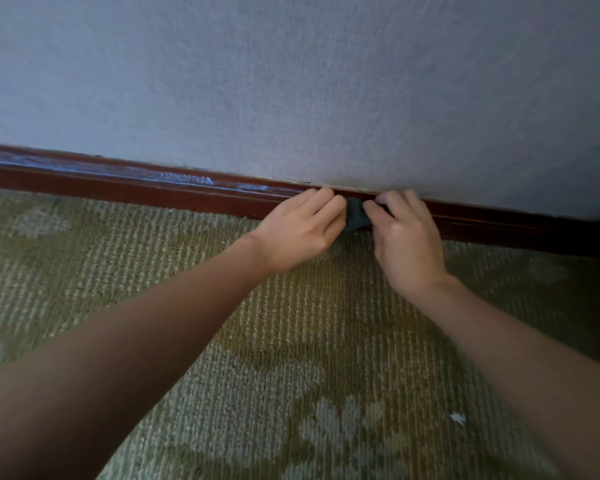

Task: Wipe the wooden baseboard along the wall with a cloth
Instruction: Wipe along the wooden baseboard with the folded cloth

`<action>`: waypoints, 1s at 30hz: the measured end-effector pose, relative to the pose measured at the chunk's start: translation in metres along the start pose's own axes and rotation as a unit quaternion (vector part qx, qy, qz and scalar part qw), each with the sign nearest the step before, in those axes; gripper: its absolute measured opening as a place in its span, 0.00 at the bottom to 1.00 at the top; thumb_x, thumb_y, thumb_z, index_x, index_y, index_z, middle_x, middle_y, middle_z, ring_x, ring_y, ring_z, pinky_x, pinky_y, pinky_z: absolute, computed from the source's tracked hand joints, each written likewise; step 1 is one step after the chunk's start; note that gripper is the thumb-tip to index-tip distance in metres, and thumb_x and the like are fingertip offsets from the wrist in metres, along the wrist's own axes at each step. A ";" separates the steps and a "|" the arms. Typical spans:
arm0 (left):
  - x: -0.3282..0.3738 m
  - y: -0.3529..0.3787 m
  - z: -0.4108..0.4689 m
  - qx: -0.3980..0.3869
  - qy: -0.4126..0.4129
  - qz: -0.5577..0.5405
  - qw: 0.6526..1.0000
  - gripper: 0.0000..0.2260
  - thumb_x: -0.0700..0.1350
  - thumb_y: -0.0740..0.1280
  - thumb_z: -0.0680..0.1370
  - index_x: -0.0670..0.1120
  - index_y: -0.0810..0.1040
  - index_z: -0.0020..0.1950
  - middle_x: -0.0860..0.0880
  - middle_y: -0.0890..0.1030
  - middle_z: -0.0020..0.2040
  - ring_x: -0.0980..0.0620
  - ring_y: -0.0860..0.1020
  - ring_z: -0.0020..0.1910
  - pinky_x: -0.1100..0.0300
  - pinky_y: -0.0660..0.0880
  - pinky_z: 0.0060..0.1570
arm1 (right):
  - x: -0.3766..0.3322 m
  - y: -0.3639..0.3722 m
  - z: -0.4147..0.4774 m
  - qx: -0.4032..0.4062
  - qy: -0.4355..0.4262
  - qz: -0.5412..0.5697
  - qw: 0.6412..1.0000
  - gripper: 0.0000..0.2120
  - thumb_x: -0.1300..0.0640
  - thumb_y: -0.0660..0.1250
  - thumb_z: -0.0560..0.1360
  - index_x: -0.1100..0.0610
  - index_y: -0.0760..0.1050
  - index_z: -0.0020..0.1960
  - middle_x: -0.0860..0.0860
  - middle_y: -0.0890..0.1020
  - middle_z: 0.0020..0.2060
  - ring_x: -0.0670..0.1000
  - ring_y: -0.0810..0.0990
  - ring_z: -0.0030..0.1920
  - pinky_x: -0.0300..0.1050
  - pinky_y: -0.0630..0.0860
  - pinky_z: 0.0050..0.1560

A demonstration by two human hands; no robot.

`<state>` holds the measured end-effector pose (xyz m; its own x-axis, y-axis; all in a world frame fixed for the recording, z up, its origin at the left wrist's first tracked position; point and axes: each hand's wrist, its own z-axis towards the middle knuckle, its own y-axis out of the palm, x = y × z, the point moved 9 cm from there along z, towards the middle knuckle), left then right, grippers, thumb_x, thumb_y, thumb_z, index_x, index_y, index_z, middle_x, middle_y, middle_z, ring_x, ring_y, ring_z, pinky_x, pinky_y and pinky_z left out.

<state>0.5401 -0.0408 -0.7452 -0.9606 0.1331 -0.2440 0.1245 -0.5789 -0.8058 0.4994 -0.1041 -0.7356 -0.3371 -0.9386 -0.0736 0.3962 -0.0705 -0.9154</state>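
A dark red-brown wooden baseboard (153,188) runs along the foot of the wall, sloping down to the right, with pale dusty streaks on its top edge at the left. A small dark green cloth (356,218) is bunched against the baseboard near the middle. My left hand (300,230) grips the cloth's left side with curled fingers. My right hand (407,237) grips its right side, fingertips touching the baseboard. Most of the cloth is hidden between the two hands.
A pale grey textured wall (309,81) rises above the baseboard. A green-beige patterned carpet (274,341) covers the floor. A small white scrap (458,418) lies on the carpet at lower right. A dark corner shows at far right.
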 end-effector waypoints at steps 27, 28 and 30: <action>-0.012 -0.002 -0.014 -0.038 -0.082 -0.049 0.995 0.10 0.32 0.60 0.75 0.31 0.80 0.49 0.36 0.81 0.42 0.41 0.80 0.39 0.53 0.78 0.39 | -0.003 0.008 -0.005 -0.011 -0.039 0.013 0.999 0.16 0.75 0.72 0.63 0.69 0.80 0.50 0.61 0.80 0.41 0.61 0.78 0.40 0.50 0.76 0.38; -0.008 -0.001 -0.008 -0.031 -0.077 -0.050 0.995 0.10 0.32 0.60 0.76 0.31 0.80 0.49 0.36 0.81 0.44 0.41 0.80 0.39 0.53 0.78 0.40 | 0.004 0.005 -0.007 -0.010 -0.031 0.013 0.999 0.16 0.76 0.72 0.63 0.69 0.80 0.50 0.61 0.80 0.41 0.62 0.78 0.40 0.51 0.76 0.39; -0.001 0.002 0.003 -0.023 -0.064 -0.048 0.997 0.10 0.32 0.60 0.76 0.31 0.80 0.48 0.37 0.81 0.44 0.41 0.80 0.39 0.53 0.78 0.40 | 0.015 0.001 -0.012 -0.005 -0.021 0.009 1.000 0.16 0.76 0.71 0.63 0.69 0.79 0.50 0.62 0.80 0.42 0.62 0.78 0.41 0.51 0.76 0.40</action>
<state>0.5405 -0.0441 -0.7451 -0.9922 0.0801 -0.0960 0.0392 -0.5301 -0.8470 0.4844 -0.1146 -0.7422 -0.2941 -0.9530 -0.0731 0.3923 -0.0506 -0.9184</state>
